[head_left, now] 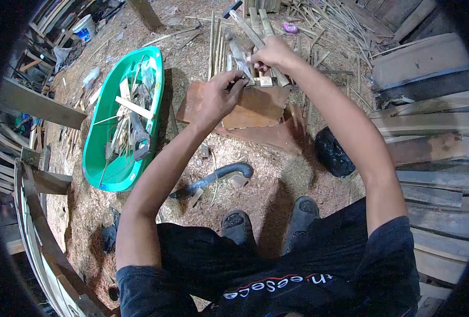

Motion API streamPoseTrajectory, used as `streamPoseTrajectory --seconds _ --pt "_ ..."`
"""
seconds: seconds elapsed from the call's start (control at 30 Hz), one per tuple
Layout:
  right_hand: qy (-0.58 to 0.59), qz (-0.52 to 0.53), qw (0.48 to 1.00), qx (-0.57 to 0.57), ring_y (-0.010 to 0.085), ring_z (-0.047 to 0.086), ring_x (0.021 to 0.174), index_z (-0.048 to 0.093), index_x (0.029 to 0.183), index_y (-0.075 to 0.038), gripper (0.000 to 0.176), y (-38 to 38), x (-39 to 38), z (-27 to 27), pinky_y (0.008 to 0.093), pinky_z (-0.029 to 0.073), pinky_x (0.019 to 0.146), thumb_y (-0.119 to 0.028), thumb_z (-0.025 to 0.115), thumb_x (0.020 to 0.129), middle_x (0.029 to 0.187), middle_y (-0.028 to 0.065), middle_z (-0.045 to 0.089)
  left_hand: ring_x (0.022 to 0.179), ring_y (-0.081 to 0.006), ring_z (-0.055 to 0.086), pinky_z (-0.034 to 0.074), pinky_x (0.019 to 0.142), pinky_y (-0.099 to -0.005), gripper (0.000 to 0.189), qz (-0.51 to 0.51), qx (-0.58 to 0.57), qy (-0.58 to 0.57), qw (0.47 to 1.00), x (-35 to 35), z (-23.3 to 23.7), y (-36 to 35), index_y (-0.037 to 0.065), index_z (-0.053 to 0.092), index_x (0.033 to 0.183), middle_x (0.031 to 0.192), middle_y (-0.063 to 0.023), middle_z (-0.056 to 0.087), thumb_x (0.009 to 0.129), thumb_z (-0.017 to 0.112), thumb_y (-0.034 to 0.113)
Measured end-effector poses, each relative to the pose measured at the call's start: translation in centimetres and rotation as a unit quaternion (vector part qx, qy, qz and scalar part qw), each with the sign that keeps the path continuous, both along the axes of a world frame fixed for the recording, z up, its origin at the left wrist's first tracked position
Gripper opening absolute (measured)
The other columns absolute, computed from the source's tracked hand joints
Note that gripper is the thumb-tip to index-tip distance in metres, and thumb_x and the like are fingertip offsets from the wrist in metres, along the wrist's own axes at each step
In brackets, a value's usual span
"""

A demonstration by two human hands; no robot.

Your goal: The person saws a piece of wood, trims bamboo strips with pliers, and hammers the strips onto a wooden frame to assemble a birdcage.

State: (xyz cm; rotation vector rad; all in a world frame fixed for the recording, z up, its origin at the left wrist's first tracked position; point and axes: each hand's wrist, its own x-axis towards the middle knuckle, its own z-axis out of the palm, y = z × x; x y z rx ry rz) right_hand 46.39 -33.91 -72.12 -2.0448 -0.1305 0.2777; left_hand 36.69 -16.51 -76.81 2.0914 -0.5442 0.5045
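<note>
My right hand [272,54] is closed around the wooden handle of a hammer [246,29], whose dark head points up and away to the left. My left hand [225,91] is closed in a pinch at the near end of several wooden pieces. Whatever sits between its fingertips is too small to make out. Just beyond those fingers lies a pale, tapered flat strip [238,54]. A short wood block [266,82] rests beside the strips, at the far edge of a brown board [255,110] on the ground.
To the left stands a green plastic tub [90,158] holding a handsaw [139,138], sticks and scraps. Near my feet lie a dark curved pipe [213,178] and a black bundle [334,153]. Planks [430,124] line the right side. Thin wood strips [340,31] cover the far ground.
</note>
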Motion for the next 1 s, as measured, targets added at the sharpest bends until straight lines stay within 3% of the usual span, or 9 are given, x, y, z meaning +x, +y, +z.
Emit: streamPoseTrajectory --seconds 0.13,0.27,0.47,0.77,0.83,0.9,0.97,1.0 --pt "-0.04 0.018 0.99 -0.137 0.0147 0.064 0.048 0.066 0.072 0.008 0.01 1.2 -0.9 1.3 0.0285 0.054 0.048 -0.001 0.064 0.076 0.063 0.0119 0.068 0.076 -0.0233 0.067 0.052 0.068 -0.0315 0.016 -0.01 0.029 -0.032 0.999 0.6 -0.8 0.3 0.004 0.066 0.101 0.092 -0.0133 0.068 0.086 0.066 0.011" --pt "-0.02 0.048 0.971 -0.235 0.0125 0.065 0.049 0.069 0.07 0.004 0.012 2.7 0.5 0.8 0.0276 0.054 0.052 -0.004 0.065 0.078 0.064 0.006 0.07 0.076 -0.0255 0.067 0.052 0.068 -0.0327 0.017 -0.01 0.035 -0.061 0.997 0.7 -0.9 0.2 0.003 0.066 0.102 0.091 -0.014 0.067 0.086 0.066 0.008" --pt "0.043 0.058 0.982 -0.172 0.0117 0.064 0.05 0.071 0.073 0.001 0.007 3.4 1.4 0.2 0.0275 0.051 0.049 -0.005 0.07 0.076 0.065 0.0075 0.07 0.073 -0.0247 0.067 0.052 0.066 -0.0332 0.016 -0.003 0.033 -0.03 0.999 0.1 -0.1 0.1 0.004 0.067 0.1 0.087 -0.0137 0.067 0.086 0.067 0.009" --pt "0.068 0.015 0.991 -0.111 0.0156 0.059 0.048 0.065 0.075 0.008 0.007 2.8 1.9 -0.8 0.0315 0.045 0.04 0.002 0.067 0.075 0.064 0.0123 0.066 0.072 -0.0235 0.067 0.053 0.067 -0.0326 0.015 0.014 0.04 -0.047 0.998 0.6 -0.8 0.1 0.003 0.066 0.099 0.088 -0.0138 0.067 0.086 0.067 0.011" --pt "-0.045 0.112 0.958 -0.26 0.0146 0.064 0.052 0.068 0.074 0.006 0.008 2.3 5.2 -3.7 0.0294 0.051 0.048 0.0 0.071 0.072 0.068 0.0112 0.069 0.072 -0.0229 0.066 0.052 0.067 -0.0321 0.016 0.008 0.026 -0.042 0.999 0.8 -1.0 0.1 0.003 0.066 0.099 0.088 -0.0135 0.067 0.086 0.067 0.011" --pt "-0.045 0.09 0.971 -0.217 0.0143 0.067 0.056 0.069 0.074 0.006 0.009 2.3 5.5 -4.4 0.0278 0.054 0.052 -0.001 0.073 0.07 0.07 0.0113 0.07 0.072 -0.022 0.066 0.052 0.067 -0.0315 0.016 0.007 0.018 -0.032 0.999 0.6 -1.0 0.2 0.003 0.066 0.1 0.088 -0.0131 0.068 0.086 0.068 0.012" --pt "0.07 -0.056 0.996 0.023 0.0147 0.068 0.058 0.068 0.073 0.007 0.01 2.4 3.0 -3.3 0.0267 0.054 0.052 0.0 0.074 0.069 0.07 0.0126 0.07 0.071 -0.0209 0.066 0.052 0.068 -0.0307 0.017 0.01 0.016 -0.017 1.0 0.3 -0.5 0.0 0.003 0.066 0.1 0.088 -0.0128 0.068 0.086 0.068 0.012" --pt "0.073 -0.057 0.995 0.026 0.0149 0.069 0.059 0.068 0.074 0.008 0.011 2.4 2.6 -2.9 0.0265 0.054 0.052 0.0 0.074 0.069 0.07 0.013 0.07 0.071 -0.0194 0.065 0.052 0.068 -0.0303 0.017 0.01 0.005 -0.009 1.0 0.2 -0.5 0.0 0.003 0.067 0.101 0.087 -0.0121 0.068 0.086 0.068 0.012"
